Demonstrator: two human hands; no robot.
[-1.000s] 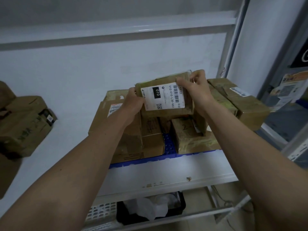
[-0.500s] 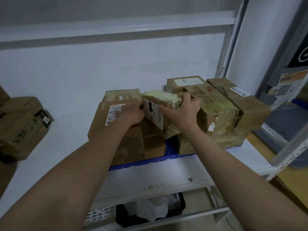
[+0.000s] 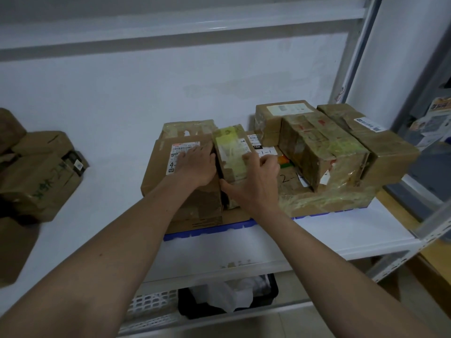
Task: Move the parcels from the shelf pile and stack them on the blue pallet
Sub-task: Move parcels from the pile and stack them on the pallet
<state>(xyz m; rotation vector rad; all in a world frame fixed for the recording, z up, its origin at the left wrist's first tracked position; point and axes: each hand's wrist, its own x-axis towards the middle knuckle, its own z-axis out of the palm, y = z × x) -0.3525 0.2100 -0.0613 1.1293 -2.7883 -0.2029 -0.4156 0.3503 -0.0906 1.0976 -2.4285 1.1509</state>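
Flanking taped cardboard parcel [image 3: 231,157]: both hands, left hand [image 3: 196,167], right hand [image 3: 256,184].

One head-worn view, wide-angle, looking forward and down.

I look from above my own forearms onto the white shelf [image 3: 341,240] at close range, the blue pallet [image 3: 207,231] of parcels central, the wall straight ahead; lower shelves show below.
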